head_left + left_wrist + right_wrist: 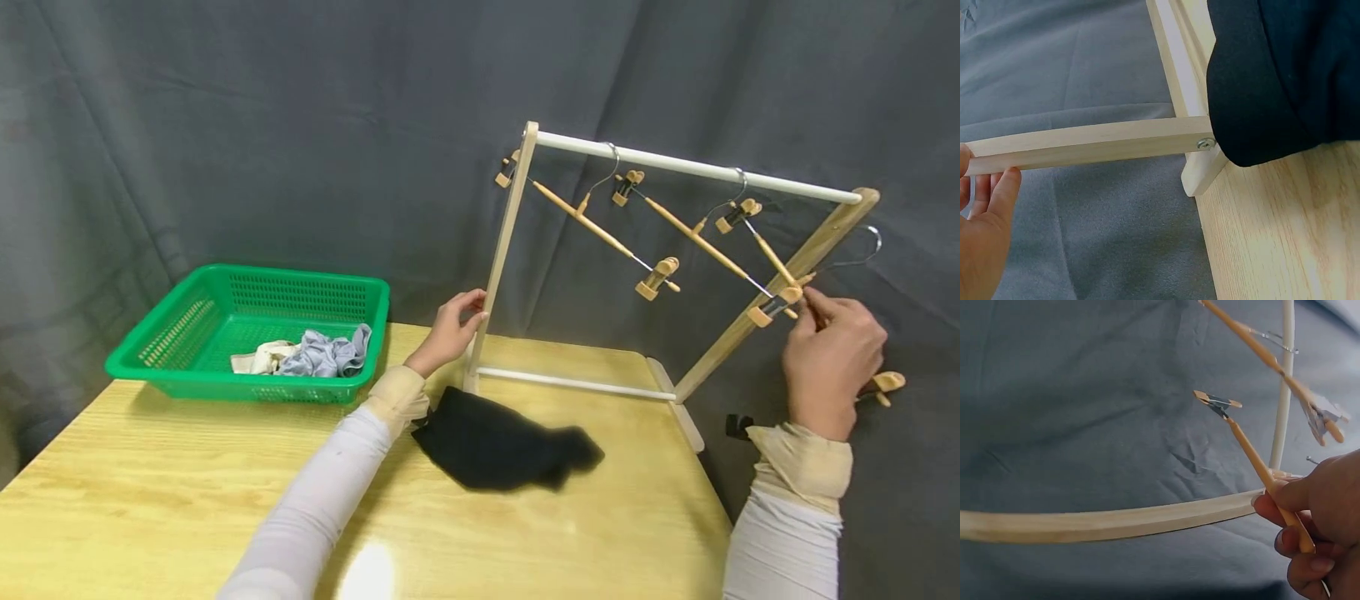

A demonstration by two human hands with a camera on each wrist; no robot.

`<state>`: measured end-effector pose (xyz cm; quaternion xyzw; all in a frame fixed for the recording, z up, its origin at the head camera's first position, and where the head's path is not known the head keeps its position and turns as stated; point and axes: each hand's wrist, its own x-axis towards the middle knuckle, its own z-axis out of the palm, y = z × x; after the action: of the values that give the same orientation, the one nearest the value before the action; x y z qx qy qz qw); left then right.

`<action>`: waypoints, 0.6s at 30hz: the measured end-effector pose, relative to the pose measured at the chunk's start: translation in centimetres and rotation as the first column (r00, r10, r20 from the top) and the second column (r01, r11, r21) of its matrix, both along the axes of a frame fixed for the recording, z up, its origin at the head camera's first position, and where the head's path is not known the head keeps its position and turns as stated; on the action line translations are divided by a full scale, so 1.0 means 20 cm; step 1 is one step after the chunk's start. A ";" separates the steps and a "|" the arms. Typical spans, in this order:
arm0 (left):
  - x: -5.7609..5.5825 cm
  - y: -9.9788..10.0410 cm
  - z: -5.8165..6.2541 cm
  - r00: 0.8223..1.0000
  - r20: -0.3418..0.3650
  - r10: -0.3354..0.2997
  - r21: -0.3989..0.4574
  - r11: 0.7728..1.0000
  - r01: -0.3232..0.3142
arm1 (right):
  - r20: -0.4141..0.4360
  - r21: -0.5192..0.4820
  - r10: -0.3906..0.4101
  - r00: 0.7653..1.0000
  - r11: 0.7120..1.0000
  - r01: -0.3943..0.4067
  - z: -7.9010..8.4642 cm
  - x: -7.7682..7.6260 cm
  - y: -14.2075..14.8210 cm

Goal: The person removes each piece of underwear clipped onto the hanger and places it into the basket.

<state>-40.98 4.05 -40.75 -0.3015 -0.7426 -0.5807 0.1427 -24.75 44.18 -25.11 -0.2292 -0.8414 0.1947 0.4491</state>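
My left hand (452, 331) pinches the left wooden post (1104, 147) of a small clothes rack (504, 242) near mid-height. Out at the rack's right end, my right hand (836, 358) grips the wooden bar of a clip hanger (1250, 450). That hanger's metal hook (873, 243) is off the rail, and one clip (738, 215) points toward the rack. Two more clip hangers, one on the left (585, 221) and one further right (693, 233), hang from the white rail (660, 158). A black cloth garment (495, 442) lies crumpled on the table by the rack's left foot.
A green plastic basket (247, 387) stands on the left of the wooden table (165, 492). Inside it are a grey-blue cloth (322, 354) and a cream cloth (264, 358). Behind hangs a dark grey curtain (300, 125). The rack's right foot (686, 425) sits at the table's edge.
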 end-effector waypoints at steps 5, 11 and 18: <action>-0.01 0.00 0.00 1.000 0.009 0.007 -0.031 1.000 -0.007 | 0.070 0.084 0.013 0.997 0.996 -0.019 0.15 -0.06 0.05; -0.02 0.00 -0.02 1.000 -0.008 0.019 -0.021 1.000 -0.020 | 0.141 0.152 0.031 0.990 0.987 -0.053 0.21 -0.14 0.07; -0.03 0.00 -0.01 1.000 -0.014 0.015 -0.031 0.999 -0.016 | 0.197 0.205 0.039 0.980 0.976 -0.080 0.26 -0.17 0.10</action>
<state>-41.60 3.98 -41.04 -0.3018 -0.7528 -0.5661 0.1475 -28.22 46.27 -19.89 -0.1723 -0.9032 0.0945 0.3815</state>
